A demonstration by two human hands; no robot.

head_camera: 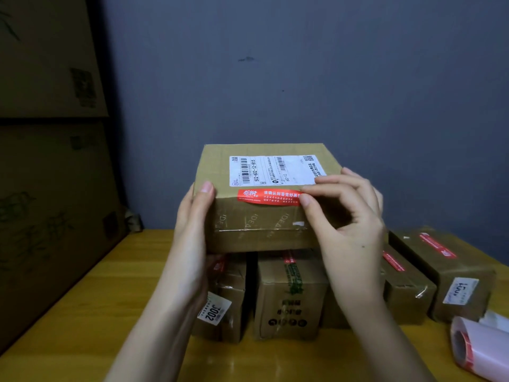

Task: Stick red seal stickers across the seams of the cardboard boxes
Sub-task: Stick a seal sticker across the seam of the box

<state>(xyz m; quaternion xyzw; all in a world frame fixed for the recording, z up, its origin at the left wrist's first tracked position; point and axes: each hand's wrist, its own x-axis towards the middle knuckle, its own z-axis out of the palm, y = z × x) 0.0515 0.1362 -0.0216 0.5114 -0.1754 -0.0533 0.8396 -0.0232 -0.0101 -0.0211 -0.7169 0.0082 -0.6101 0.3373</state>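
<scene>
Your two forearms fill the near edge of the view, reaching forward to the cardboard box (264, 199) that sits on top of a row of smaller boxes (292, 293). Your left hand (192, 230) cups the box's left side, thumb hooked over the top corner, steadying it. Your right hand (344, 216) pinches the right end of the red seal sticker (268, 197) between thumb and forefinger, the other fingers curled loosely behind.

That sticker lies along the top front edge of the box, its long axis running left to right, just below the white shipping label (275, 169). Its left part looks flat on the cardboard; the right end is under your fingertips, so your right hand is the one placed to press it down. Whether it truly spans a seam, I cannot tell from here.

Below and to the right, two more boxes (440, 271) already carry red stickers. A sticker roll (473, 351) lies at the near right corner of the yellow wooden surface (82, 312). Behind is a plain grey-blue wall (303, 78), with large stacked cartons (49, 161) in shadow on the left.
</scene>
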